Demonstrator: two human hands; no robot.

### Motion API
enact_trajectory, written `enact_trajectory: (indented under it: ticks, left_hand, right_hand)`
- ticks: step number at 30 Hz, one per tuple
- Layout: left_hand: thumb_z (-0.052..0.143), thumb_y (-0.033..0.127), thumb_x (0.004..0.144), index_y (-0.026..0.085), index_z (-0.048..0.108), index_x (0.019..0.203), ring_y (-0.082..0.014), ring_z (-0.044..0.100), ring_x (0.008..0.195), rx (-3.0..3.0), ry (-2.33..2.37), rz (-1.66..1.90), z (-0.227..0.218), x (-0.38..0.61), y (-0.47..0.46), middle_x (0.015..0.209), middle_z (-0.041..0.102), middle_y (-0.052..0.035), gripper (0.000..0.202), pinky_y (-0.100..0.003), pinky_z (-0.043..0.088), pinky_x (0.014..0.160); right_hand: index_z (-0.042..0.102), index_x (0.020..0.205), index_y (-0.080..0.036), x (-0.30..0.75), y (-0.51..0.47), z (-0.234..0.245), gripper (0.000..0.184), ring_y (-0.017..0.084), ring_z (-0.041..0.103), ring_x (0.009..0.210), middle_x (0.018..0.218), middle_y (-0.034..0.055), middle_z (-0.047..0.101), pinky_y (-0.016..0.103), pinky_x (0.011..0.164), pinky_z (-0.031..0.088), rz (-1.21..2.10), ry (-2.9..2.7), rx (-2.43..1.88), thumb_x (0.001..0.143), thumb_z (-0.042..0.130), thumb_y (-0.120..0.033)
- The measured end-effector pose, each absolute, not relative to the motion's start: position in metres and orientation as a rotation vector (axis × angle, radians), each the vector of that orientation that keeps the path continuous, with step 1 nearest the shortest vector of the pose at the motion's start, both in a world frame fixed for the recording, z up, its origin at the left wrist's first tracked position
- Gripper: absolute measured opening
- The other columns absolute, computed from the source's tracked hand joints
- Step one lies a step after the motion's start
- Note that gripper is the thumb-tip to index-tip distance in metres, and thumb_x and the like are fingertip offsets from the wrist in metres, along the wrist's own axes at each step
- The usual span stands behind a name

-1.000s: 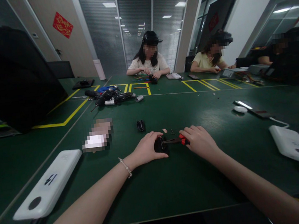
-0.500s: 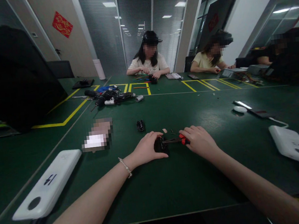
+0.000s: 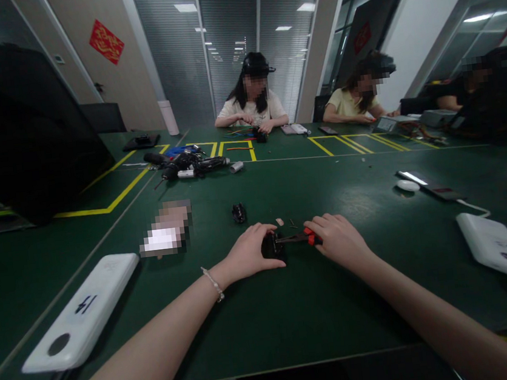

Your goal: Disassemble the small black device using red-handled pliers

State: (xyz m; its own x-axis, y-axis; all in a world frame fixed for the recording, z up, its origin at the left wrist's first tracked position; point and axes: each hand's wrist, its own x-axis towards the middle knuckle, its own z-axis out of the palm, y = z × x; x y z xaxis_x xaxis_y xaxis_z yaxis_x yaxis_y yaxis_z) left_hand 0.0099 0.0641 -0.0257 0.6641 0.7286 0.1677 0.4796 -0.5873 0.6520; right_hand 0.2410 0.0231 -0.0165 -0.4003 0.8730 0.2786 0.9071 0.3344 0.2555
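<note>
My left hand (image 3: 250,251) is curled round a small black part (image 3: 271,246) that rests on the green table (image 3: 294,307). My right hand (image 3: 339,238) grips red-handled pliers (image 3: 310,236), whose dark jaws reach left into the black part. A second small black part (image 3: 238,213) lies a little farther back, and a few tiny bits (image 3: 284,221) lie just beyond my hands.
A white power bank (image 3: 79,313) lies at the near left, another white device (image 3: 498,244) at the near right with a cable. A phone (image 3: 429,185) and white disc (image 3: 407,185) sit at the right. Tools (image 3: 191,163) are piled farther back. Three people work across the table.
</note>
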Motion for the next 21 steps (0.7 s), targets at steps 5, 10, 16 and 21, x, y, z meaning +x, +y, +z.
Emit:
enact_trajectory:
  ticks: [5,10,16,21]
  left_hand:
    - [0.071,0.046,0.056,0.023,0.044,0.115,-0.0269,0.049,0.099,2.293,0.937,0.555,-0.0248,0.0101,0.0639,0.108,0.05,-0.0064,0.068,-0.042,0.041,0.082]
    - [0.071,0.045,0.056,0.023,0.043,0.115,-0.0267,0.05,0.098,2.296,0.934,0.56,-0.0263,0.0103,0.0643,0.108,0.05,-0.0065,0.07,-0.041,0.042,0.082]
    - [0.072,0.046,0.055,0.022,0.044,0.114,-0.0266,0.05,0.097,2.313,0.942,0.578,-0.0271,0.011,0.0642,0.107,0.05,-0.0068,0.07,-0.041,0.042,0.081]
    - [0.072,0.046,0.055,0.023,0.044,0.115,-0.0269,0.05,0.097,2.309,0.942,0.577,-0.0277,0.011,0.064,0.107,0.05,-0.0069,0.07,-0.041,0.042,0.081]
  right_hand:
    - [0.057,0.101,-0.019,0.2402,0.0233,-0.0169,0.037,0.022,0.051,0.083,0.094,0.0074,0.06,0.036,0.071,0.039,-0.55,-2.485,-1.683,0.064,0.055,-0.018]
    - [0.057,0.1,-0.019,0.2413,0.0245,-0.0194,0.036,0.02,0.051,0.081,0.093,0.0062,0.059,0.034,0.07,0.039,-0.471,-2.472,-1.719,0.064,0.055,-0.019]
    - [0.057,0.099,-0.018,0.2411,0.0245,-0.0192,0.034,0.02,0.05,0.079,0.09,0.0063,0.059,0.033,0.068,0.038,-0.45,-2.48,-1.709,0.065,0.054,-0.021]
    - [0.057,0.098,-0.02,0.2423,0.0249,-0.0209,0.033,0.02,0.051,0.079,0.091,0.0064,0.06,0.033,0.068,0.038,-0.471,-2.481,-1.686,0.065,0.054,-0.02]
